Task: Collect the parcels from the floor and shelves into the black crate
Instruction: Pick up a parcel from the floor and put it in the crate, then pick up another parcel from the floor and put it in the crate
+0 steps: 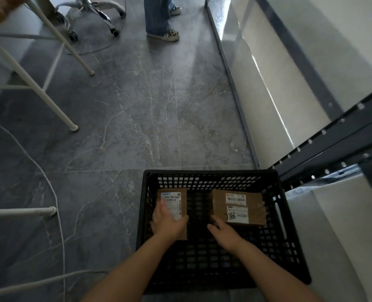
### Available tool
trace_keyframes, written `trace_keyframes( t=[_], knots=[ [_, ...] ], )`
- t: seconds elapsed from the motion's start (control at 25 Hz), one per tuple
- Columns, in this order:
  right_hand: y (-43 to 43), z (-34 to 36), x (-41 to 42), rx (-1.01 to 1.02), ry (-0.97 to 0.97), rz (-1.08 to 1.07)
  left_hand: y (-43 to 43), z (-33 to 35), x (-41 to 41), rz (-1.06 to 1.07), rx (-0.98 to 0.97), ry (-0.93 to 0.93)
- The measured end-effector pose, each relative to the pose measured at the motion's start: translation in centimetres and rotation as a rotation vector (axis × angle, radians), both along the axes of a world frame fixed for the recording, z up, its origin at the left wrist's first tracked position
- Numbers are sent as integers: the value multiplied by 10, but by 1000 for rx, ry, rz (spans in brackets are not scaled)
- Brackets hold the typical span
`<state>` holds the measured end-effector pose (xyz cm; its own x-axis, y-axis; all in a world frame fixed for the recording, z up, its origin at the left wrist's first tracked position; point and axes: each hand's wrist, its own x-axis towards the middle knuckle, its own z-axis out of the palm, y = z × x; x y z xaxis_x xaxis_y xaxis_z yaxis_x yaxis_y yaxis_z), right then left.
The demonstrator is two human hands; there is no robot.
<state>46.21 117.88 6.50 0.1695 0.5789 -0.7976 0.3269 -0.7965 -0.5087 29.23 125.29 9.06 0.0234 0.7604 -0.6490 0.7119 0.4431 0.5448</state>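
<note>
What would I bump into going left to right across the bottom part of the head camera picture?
White cable → black crate (left wall) → small parcel → big parcel → dark metal shelf frame.

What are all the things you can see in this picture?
black crate: one, black, on the floor, bottom
left parcel: one, brown, in crate's left side
right parcel: one, brown, in crate's right side
shelf rack: one, dark grey, right
furniture legs: several, white, left
cable: one, white, on floor, left
chair base: one, silver, top
person's legs: two, blue jeans, top
left hand: one, gripping left parcel
right hand: one, fingers straight, by right parcel
</note>
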Motion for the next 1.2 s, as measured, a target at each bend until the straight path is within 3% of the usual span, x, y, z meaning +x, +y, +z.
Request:
trace_keyframes(
  t=[0.24, 0.36, 0.68, 0.84, 0.96, 1.2],
  knots=[
    [38, 277, 30, 201, -89, -134, 33, 230, 51, -89, 59, -234],
    [43, 418, 54, 329, -101, -257, 50, 357, 80, -299, 192, -397],
    [-44, 734, 92, 687, -303, -595, 37, 667, 117, -691, 227, -551],
    [-119, 810, 83, 789, -456, -784, 10, 763, 113, -842, 303, -685],
    [-177, 822, 56, 809, -533, -908, -34, 787, 112, -972, 373, -763],
    [-335, 838, 1, 835, -639, -1169, -169, 819, 134, -1193, 214, -880]
  ],
)
